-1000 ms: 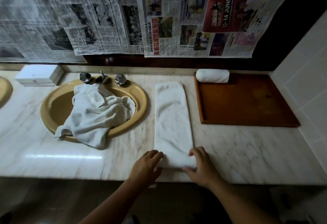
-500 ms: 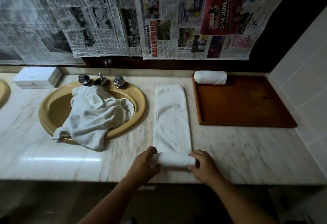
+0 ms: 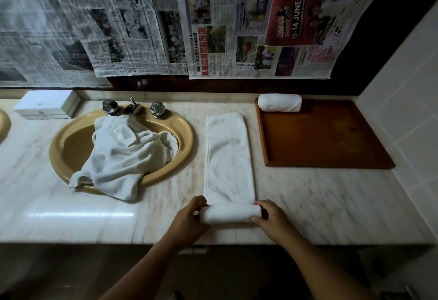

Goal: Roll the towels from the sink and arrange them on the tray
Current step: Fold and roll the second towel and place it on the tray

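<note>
- At counter's edge, left hand and right hand clasp the towel, its near end newly rolled up.
- Most remains flat; tray holds one roll.

Dim overall. Soft glare streak on desk front left. Newspapers upper left blurred; wide-angle bending at edges. Below desk dark.

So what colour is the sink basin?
Mustard yellow sink basin, clearest in the head view.
</note>
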